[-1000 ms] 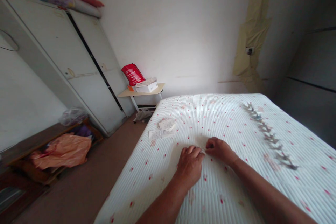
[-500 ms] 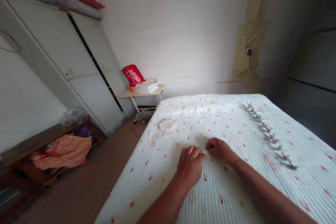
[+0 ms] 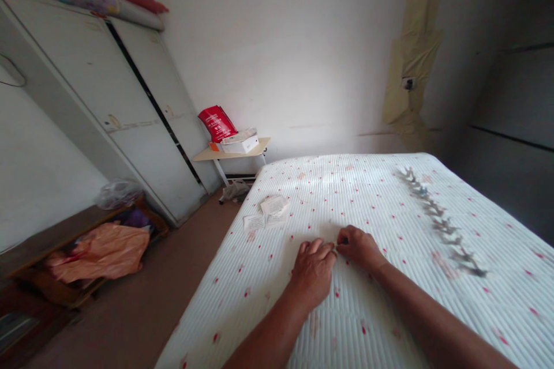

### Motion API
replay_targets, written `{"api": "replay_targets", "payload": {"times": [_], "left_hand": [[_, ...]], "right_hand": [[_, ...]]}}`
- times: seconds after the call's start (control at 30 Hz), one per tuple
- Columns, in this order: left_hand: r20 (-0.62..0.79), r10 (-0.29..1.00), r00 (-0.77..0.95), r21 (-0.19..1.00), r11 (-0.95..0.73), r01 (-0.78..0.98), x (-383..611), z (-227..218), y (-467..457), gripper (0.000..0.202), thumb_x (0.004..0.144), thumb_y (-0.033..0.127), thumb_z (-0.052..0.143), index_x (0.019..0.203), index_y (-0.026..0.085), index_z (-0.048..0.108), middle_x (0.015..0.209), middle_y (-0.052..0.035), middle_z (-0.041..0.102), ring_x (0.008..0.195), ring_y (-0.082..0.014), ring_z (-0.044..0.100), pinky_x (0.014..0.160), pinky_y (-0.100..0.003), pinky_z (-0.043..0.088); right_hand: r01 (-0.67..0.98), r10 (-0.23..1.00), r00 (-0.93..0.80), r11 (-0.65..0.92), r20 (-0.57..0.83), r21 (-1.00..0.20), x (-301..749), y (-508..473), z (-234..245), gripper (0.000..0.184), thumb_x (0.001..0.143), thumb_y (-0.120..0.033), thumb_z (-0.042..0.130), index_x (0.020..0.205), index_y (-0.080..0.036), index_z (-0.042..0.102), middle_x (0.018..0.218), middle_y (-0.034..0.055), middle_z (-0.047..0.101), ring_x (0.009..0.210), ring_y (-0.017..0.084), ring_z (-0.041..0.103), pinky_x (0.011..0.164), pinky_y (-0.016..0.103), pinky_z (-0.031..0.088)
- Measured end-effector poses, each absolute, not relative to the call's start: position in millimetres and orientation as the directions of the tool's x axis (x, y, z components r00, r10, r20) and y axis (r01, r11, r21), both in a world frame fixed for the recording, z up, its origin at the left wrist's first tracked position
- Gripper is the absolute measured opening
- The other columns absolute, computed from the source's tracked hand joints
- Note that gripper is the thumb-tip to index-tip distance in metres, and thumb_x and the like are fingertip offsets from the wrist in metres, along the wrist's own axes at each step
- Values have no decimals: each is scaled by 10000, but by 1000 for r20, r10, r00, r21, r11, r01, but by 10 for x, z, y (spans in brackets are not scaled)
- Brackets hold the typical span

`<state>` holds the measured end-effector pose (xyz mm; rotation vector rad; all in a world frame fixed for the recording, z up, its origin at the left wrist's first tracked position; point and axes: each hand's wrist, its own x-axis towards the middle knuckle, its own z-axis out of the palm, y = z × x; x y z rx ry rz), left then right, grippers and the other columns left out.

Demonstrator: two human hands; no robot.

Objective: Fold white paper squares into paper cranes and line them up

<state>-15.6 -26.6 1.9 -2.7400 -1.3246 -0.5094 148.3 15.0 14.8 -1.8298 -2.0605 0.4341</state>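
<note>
Both my hands rest on a white mattress (image 3: pixel 355 323) with small red marks. My left hand (image 3: pixel 314 270) lies knuckles up, fingers curled down against the cover. My right hand (image 3: pixel 357 247) is closed in a pinch just beside it, fingertips meeting the left hand's. Whatever sits between them is too small and pale to name. A few white paper slips (image 3: pixel 268 212) lie near the mattress's left edge, beyond my hands. A row of several small grey folded paper figures (image 3: pixel 437 222) runs along the right side.
A low side table (image 3: pixel 231 153) with a red bag (image 3: pixel 217 122) and white boxes stands by the far wall. A tall pale wardrobe (image 3: pixel 108 109) fills the left. An orange cloth (image 3: pixel 104 245) lies on a low wooden bench. Brown floor runs along the bed.
The view has shifted slightly. My hands stay together at the same spot on the mattress, the fingers barely moving.
</note>
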Motion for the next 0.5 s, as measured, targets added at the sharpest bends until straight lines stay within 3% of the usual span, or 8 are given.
{"api": "replay_targets", "payload": {"times": [0.17,0.27,0.4,0.5], "left_hand": [[315,756,574,102,-628,771,-157,22,-269,257,873,157,421,1044,220,601,1228,-45,569,1150,-208,434,932,-405,370],[324,756,569,116,-628,769,-154,18,-271,270,867,149,429,1063,224,598,1226,-44,571,1155,-212,434,935,-408,367],[331,755,566,126,-630,766,-147,10,-269,267,863,135,435,1059,223,595,1213,-32,583,1155,-209,437,938,-411,365],[334,755,564,130,-630,766,-146,11,-267,266,865,135,435,1057,224,596,1210,-31,585,1141,-203,449,929,-405,374]], "right_hand": [[846,990,-132,137,47,-515,1581,220,52,174,680,-99,516,760,-182,646,837,21,637,758,125,579,680,214,381],[818,981,-167,193,97,-542,1623,226,5,205,715,-139,521,872,-175,648,933,48,631,835,142,589,737,224,403],[845,982,-155,188,107,-501,1582,189,23,200,733,-258,574,902,-179,645,958,60,622,853,170,596,746,254,415],[864,985,-143,171,95,-474,1552,177,54,218,706,-200,572,911,-178,642,966,58,620,869,177,598,743,255,416]]}}
